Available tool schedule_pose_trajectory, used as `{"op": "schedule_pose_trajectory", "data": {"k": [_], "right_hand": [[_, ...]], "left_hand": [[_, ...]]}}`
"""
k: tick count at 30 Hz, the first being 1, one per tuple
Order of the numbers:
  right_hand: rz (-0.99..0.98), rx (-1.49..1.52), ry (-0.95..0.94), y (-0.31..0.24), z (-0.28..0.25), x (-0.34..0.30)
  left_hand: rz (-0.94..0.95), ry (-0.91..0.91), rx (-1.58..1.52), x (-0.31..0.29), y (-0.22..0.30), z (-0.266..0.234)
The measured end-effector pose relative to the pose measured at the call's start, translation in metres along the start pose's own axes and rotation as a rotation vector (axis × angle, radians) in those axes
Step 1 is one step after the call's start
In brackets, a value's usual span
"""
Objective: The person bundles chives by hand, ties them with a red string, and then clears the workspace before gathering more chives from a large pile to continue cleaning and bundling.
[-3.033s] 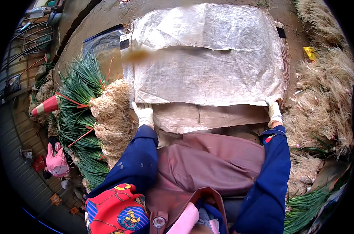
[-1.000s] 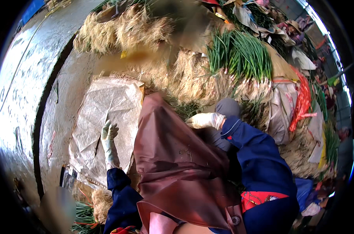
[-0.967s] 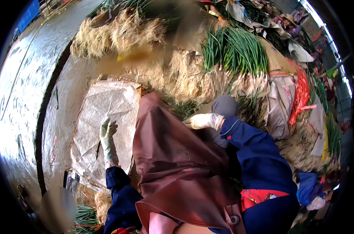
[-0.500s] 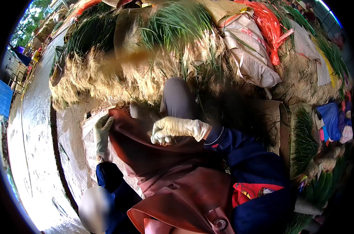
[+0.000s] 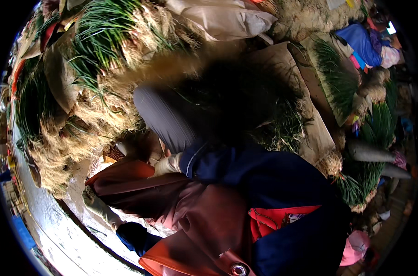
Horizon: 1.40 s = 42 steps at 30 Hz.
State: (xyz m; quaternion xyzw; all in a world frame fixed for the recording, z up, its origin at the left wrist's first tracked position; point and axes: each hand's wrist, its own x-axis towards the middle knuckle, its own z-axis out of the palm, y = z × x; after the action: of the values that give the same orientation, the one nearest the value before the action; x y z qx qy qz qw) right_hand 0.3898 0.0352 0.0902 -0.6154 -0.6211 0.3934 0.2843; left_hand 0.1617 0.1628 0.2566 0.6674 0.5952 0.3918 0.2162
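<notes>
A reddish-brown waterproof apron point(image 5: 209, 207) spreads over my lap, its far corner stretched out to the left. At that corner my left hand point(image 5: 98, 207), in a pale glove, is closed on the apron's edge. My right hand point(image 5: 167, 166), gloved the same way, reaches down by the apron's upper fold near my grey-trousered knee point(image 5: 160, 115). Its fingers are hidden behind the fold. Beyond the knee lie bunches of green onions point(image 5: 105, 39) with long straw-coloured roots point(image 5: 57, 154).
Loose green stalks point(image 5: 282, 131) lie in shadow beside a brown sheet point(image 5: 317, 142). Farther right are another onion heap point(image 5: 335, 78) and a blue cloth bundle point(image 5: 361, 43). A pale sack point(image 5: 223, 18) rests at the top. Wet, shiny floor point(image 5: 57, 221) runs along the left.
The view has swung to the right. My right hand, earlier a loose fist above the apron, has gone down behind its fold. My left hand stays at the apron's corner.
</notes>
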Motion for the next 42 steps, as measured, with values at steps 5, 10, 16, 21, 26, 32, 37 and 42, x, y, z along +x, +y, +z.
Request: {"op": "schedule_pose_trajectory", "data": {"k": [5, 10, 16, 21, 26, 32, 37, 42], "right_hand": [[-0.140, 0.400, -0.140, 0.036, -0.009, 0.032], [0.262, 0.996, 0.202, -0.029, -0.079, -0.006], [-0.033, 0.306, 0.169, -0.047, -0.127, -0.036], [-0.003, -0.009, 0.549, -0.078, -0.184, -0.058], [-0.085, 0.003, 1.122, -0.102, -0.245, -0.109], [0.085, -0.098, 1.340, -0.013, -0.246, -0.099], [0.586, 0.022, 0.837, 0.059, -0.193, -0.088], [0.487, 0.020, 0.589, 0.055, -0.198, -0.102]], "left_hand": [[0.069, -0.147, -0.029, 0.031, 0.022, 0.058], [0.054, -0.236, -0.054, 0.055, 0.031, 0.071], [-0.001, -0.262, -0.195, 0.053, 0.029, 0.089], [0.090, -0.186, -0.155, 0.060, 0.018, 0.096], [0.163, -0.312, -0.233, 0.044, 0.062, 0.153], [0.225, -0.454, 0.017, 0.043, 0.118, 0.176], [0.492, -0.515, 0.127, 0.086, 0.113, 0.229], [0.627, -0.500, 0.219, 0.094, 0.096, 0.222]]}}
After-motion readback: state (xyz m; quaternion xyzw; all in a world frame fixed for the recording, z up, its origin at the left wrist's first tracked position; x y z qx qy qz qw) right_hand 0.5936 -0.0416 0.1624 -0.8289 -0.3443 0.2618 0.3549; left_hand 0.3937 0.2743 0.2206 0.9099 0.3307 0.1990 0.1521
